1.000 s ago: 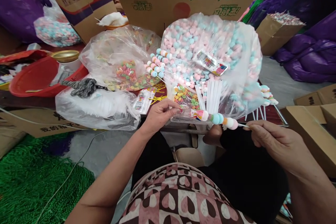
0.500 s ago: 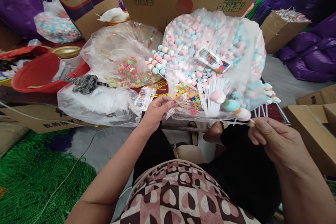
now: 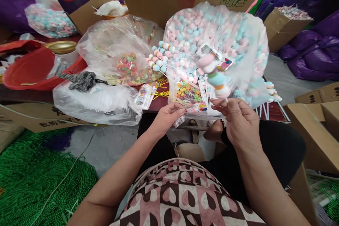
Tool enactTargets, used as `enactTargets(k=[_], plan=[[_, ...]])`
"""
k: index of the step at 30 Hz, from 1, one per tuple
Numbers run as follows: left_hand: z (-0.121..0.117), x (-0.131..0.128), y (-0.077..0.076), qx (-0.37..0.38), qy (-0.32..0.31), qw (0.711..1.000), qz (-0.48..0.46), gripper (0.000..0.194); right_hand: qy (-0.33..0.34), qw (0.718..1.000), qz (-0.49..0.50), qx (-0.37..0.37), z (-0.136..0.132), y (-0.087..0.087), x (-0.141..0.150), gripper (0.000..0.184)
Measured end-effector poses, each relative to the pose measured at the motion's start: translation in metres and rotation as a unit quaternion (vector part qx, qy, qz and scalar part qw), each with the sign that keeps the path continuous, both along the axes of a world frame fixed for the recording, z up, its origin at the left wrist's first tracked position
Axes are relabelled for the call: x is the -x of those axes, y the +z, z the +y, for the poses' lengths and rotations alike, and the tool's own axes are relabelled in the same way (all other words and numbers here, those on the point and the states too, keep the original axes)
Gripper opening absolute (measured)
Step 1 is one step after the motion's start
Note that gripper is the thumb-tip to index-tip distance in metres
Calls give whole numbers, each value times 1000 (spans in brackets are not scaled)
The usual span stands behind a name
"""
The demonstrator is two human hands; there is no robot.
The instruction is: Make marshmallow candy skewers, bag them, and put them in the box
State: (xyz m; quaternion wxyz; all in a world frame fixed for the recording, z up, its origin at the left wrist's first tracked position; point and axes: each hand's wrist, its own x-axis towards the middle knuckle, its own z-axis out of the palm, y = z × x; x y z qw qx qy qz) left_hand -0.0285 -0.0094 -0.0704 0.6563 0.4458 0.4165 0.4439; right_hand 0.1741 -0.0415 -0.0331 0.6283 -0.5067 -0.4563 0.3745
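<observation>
My right hand (image 3: 239, 118) pinches the stick of a marshmallow skewer (image 3: 216, 78), which points up and leans left. Pink, white, blue and orange pieces are threaded on it, slightly blurred. In my left hand (image 3: 171, 116), thumb and fingers are closed on a small clear plastic bag (image 3: 200, 107) with a colourful print. Just beyond the hands lie colourful ring-shaped candies (image 3: 188, 91) in clear plastic and several white sticks (image 3: 203, 91). Finished-looking marshmallow skewers (image 3: 160, 56) rest in a bunch behind my left hand.
A large clear bag of marshmallows (image 3: 190, 28) fills the table's back. To its left are a bag of ring candies (image 3: 127, 65), flat printed bags (image 3: 145, 95), yellow twist ties (image 3: 161, 93) and a red basin (image 3: 23, 72). An open cardboard box (image 3: 312, 123) stands at right.
My right hand has swung left toward my left hand, and the marshmallow skewer has turned from nearly level to upright. The small printed bag has come away from the skewer's tip, staying in my left hand.
</observation>
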Motion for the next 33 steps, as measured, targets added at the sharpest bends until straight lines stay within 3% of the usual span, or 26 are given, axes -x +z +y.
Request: enactTargets(k=[4,11,17,19,25,33], plan=[[1,0,-4,7,-9,1000,-2,24,42,998,46,23,1,1,-1,28],[-1,1,-3,-19,-20,999,21,24,48,997,50,45,1,-5,-4,30],[-3,-5,1,-57,-51,995,56,25,203,972,37,111,-7,-9,14,34],[-3,-7,3,-61,-52,995,51,27,223,967,36,121,-8,-12,19,36],[-12,-10,5,-40,-93,993,56,30,146,975,108,125,-4,-17,16,34],[-13,-19,6,-83,-41,994,63,27,87,991,80,63,-4,-19,16,28]])
